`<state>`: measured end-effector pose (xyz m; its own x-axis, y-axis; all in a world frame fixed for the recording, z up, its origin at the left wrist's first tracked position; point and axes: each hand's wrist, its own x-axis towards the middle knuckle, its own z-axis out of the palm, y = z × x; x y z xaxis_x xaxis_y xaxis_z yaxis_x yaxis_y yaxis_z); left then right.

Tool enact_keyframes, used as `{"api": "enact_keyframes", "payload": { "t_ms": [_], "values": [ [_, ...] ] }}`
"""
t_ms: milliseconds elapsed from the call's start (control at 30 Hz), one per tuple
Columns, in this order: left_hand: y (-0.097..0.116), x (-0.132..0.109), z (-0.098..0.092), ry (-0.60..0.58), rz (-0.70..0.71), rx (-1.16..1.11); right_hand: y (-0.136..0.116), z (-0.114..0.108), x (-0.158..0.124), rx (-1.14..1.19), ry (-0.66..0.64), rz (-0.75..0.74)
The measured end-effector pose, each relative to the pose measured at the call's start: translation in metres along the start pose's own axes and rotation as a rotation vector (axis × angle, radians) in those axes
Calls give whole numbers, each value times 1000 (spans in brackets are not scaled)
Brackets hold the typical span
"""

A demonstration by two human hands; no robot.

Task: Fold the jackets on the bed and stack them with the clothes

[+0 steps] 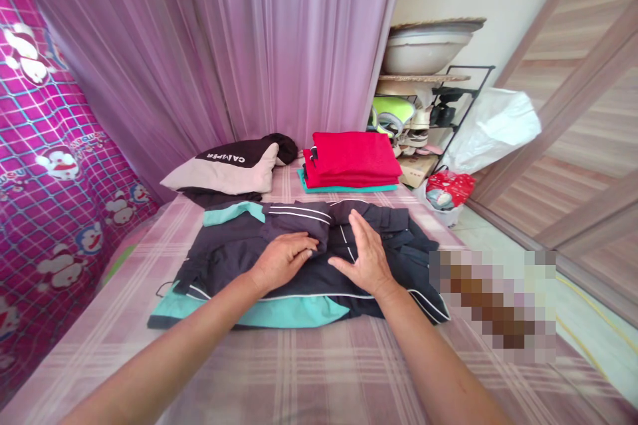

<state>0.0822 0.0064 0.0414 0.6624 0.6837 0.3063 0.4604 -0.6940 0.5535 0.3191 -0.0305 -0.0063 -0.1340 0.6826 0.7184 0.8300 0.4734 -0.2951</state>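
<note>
From here, jacket looks light, floppy, maybe slick — best held at 4 and 8 o'clock corners. Left hand on it, grip unclear — right hand spread, holding nothing.

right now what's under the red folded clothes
A teal piece sticks out beneath the red clothes, on the plaid sheet; something black shows at left. Whatever else they cover can't be seen.

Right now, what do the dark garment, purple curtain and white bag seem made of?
Garment: matte cloth, perhaps synthetic; it creases softly. Curtain: fabric with a slight sheen, hanging in folds; fibre unclear. Bag: probably plastic film, smooth and crinkled.
</note>
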Motion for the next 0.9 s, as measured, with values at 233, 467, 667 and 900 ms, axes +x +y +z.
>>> {"api": "enact_keyframes", "payload": {
  "t_ms": [233, 467, 667, 900],
  "values": [
    [1, -17, 8, -103, 1, -78, -17, 5, 1, -6, -239, -83],
    [-41, -32, -36, 160, -252, 230, -15, 11, 2, 47, -349, 113],
    [-118, -52, -98, 148, -628, 657, 3, -5, 14, 363, 180, 504],
    [-147, -60, -124, -34, -730, 753, 18, -20, 20, 566, 400, 793]
  ]
}}
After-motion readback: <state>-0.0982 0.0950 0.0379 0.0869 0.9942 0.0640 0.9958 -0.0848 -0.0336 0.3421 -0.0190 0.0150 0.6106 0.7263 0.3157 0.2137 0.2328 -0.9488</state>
